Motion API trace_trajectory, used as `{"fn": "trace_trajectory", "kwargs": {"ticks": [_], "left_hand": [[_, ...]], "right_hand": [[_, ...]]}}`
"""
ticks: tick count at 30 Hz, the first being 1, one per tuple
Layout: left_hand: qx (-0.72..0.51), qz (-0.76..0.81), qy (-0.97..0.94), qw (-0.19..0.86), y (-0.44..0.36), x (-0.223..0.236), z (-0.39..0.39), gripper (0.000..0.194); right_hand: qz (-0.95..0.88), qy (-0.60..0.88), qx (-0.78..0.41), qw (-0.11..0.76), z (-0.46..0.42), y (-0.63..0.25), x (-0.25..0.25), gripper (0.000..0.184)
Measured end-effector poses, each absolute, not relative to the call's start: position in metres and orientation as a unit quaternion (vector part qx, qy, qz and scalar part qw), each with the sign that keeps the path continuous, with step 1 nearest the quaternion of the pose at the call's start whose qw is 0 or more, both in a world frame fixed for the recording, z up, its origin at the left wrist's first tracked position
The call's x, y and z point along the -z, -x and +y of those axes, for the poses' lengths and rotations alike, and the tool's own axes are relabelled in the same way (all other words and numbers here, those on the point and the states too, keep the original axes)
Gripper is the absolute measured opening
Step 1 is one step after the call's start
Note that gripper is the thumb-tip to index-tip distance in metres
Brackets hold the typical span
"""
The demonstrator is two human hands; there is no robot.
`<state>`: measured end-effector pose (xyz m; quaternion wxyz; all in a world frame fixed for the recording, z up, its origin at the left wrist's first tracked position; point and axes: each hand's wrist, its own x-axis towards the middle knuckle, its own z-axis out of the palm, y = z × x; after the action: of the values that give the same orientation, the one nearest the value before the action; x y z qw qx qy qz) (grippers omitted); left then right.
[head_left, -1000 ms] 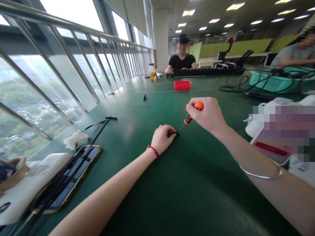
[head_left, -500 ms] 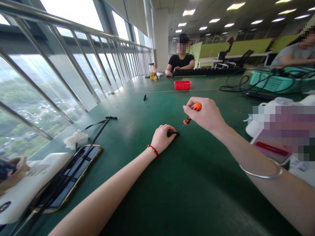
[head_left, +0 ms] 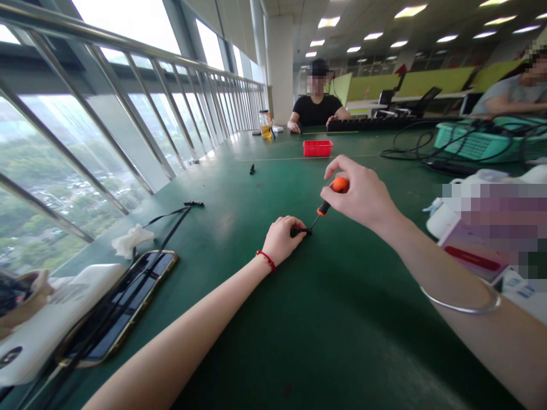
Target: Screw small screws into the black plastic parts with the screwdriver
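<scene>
While the left grip (head_left: 282, 241) pinches a black part (head_left: 307, 232), a screwdriver (head_left: 325, 206) sits within the loose right grip (head_left: 363, 195).

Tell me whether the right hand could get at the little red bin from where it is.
Probably yes, with the arm stretched forward: I see nothing blocking the way between the right hand and the red bin. But that hand has the orange-and-black screwdriver, so it might need to free its fingers.

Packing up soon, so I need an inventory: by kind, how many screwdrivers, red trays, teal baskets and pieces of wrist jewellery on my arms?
Screwdriver: 1
Red tray: 1
Teal basket: 1
Wrist jewellery: 2 (red bracelet, silver bangle)
Total: 5
</scene>
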<state>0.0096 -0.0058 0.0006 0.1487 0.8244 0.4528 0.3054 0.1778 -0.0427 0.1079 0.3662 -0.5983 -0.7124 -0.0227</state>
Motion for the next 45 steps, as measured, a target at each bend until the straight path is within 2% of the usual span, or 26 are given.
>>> {"fn": "trace_trajectory", "kwargs": {"ticks": [3,6,7,10,14,17,21,27,30,34,37,41,45], "left_hand": [[-0.304,0.453,-0.824,0.151,-0.01,-0.002,-0.006,0.007],[-0.307,0.455,-0.822,0.155,-0.01,-0.003,-0.006,0.007],[-0.307,0.455,-0.821,0.156,-0.01,-0.003,-0.006,0.006],[-0.307,0.456,-0.82,0.16,-0.01,-0.004,-0.007,0.007],[-0.31,0.459,-0.815,0.169,-0.01,-0.004,-0.007,0.006],[-0.311,0.465,-0.808,0.185,-0.01,-0.004,-0.006,0.007],[-0.311,0.466,-0.804,0.199,-0.01,-0.004,-0.005,0.008],[-0.314,0.457,-0.806,0.206,-0.01,-0.004,-0.005,0.008],[-0.313,0.46,-0.806,0.201,-0.01,-0.004,-0.006,0.007],[-0.312,0.458,-0.808,0.198,-0.009,-0.004,-0.006,0.007],[-0.315,0.454,-0.808,0.202,-0.009,-0.004,-0.005,0.007],[-0.311,0.458,-0.808,0.202,-0.009,-0.004,-0.006,0.007],[-0.31,0.458,-0.807,0.204,-0.009,-0.006,-0.007,0.007]], "right_hand": [[-0.719,0.601,0.004,0.35,-0.044,-0.177,-0.109,0.024],[-0.718,0.607,0.01,0.341,-0.045,-0.177,-0.109,0.039],[-0.717,0.606,0.012,0.344,-0.045,-0.177,-0.109,0.038],[-0.713,0.605,0.015,0.355,-0.044,-0.178,-0.109,0.021],[-0.717,0.61,0.012,0.338,-0.045,-0.179,-0.112,0.022],[-0.72,0.611,0.012,0.33,-0.046,-0.181,-0.114,0.035],[-0.718,0.609,0.015,0.337,-0.046,-0.183,-0.117,0.018],[-0.715,0.634,0.013,0.295,-0.045,-0.182,-0.117,0.035],[-0.713,0.63,0.027,0.305,-0.046,-0.182,-0.117,0.02],[-0.724,0.623,0.004,0.296,-0.047,-0.183,-0.117,0.023],[-0.721,0.63,0.011,0.286,-0.046,-0.185,-0.118,0.036],[-0.719,0.622,0.027,0.308,-0.046,-0.185,-0.118,0.021],[-0.718,0.634,0.006,0.287,-0.047,-0.184,-0.119,0.027]]}}
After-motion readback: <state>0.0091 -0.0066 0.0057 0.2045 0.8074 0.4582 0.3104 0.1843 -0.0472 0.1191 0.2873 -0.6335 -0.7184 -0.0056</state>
